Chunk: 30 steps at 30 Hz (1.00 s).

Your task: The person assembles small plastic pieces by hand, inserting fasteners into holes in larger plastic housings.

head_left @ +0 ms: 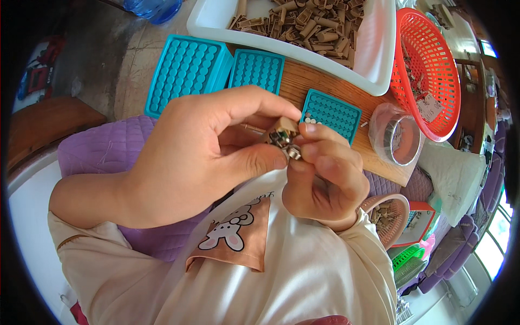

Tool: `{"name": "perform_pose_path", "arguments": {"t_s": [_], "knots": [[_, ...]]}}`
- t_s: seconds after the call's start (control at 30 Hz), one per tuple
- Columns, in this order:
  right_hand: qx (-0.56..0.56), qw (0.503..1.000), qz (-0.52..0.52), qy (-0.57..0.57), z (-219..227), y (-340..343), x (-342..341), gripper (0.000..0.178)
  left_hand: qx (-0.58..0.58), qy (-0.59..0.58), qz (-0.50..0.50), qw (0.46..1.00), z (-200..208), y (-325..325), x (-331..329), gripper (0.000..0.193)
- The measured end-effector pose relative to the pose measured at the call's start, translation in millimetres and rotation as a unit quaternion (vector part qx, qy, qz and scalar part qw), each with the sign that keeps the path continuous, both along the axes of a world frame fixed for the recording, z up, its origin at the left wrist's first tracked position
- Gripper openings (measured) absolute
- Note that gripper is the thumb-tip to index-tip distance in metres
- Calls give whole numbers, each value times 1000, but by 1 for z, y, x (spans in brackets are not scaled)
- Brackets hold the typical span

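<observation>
A small brown case [288, 124] with a shiny metal head, lighter-like in shape, is held up in front of my chest. My left hand [184, 149] grips it between the thumb and the curled fingers. From the other side, my right hand [331, 176] closes its thumb and fingertips on a small shiny metal part [294, 152] at the case's lower end. Whether that part is fixed to the case, I cannot tell. Just beyond the right fingers lies a small teal tray [335, 111] with rows of round cells and a few pale round pieces at its near corner.
Two more teal trays [184, 67] [257, 69] stand left of it on the wooden table [300, 78]. A white bin [379, 54] of brown casings sits behind. Along the right are a red basket [450, 81], a round container in clear plastic [398, 142] and a pinkish basket [398, 216].
</observation>
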State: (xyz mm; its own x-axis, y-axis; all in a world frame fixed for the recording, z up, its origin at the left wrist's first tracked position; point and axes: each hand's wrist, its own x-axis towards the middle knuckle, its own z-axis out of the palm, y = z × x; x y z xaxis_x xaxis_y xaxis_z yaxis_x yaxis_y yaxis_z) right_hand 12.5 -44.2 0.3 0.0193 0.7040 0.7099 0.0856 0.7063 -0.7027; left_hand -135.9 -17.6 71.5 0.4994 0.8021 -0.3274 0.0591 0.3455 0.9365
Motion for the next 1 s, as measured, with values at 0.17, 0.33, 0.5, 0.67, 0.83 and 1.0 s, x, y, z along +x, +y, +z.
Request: {"name": "perform_pose_path", "arguments": {"t_s": [0.17,0.33,0.5,0.67,0.83,1.0], "knots": [[-5,1000,-9,1,2,0,-1,30,-7,12,-11,1000,3,2,-1,34],[-15,998,11,-67,7,1,5,29,-17,20,-13,1000,2,2,0,35],[5,999,-16,-31,3,3,-1,27,-20,18,-11,1000,3,1,0,33],[4,998,-50,-34,4,8,-4,26,-19,79,-14,997,3,2,0,32],[-93,992,19,-87,12,12,6,21,48,174,-44,983,2,3,0,29],[-320,925,155,-135,36,15,20,31,154,279,-147,937,4,0,-2,25]]}}
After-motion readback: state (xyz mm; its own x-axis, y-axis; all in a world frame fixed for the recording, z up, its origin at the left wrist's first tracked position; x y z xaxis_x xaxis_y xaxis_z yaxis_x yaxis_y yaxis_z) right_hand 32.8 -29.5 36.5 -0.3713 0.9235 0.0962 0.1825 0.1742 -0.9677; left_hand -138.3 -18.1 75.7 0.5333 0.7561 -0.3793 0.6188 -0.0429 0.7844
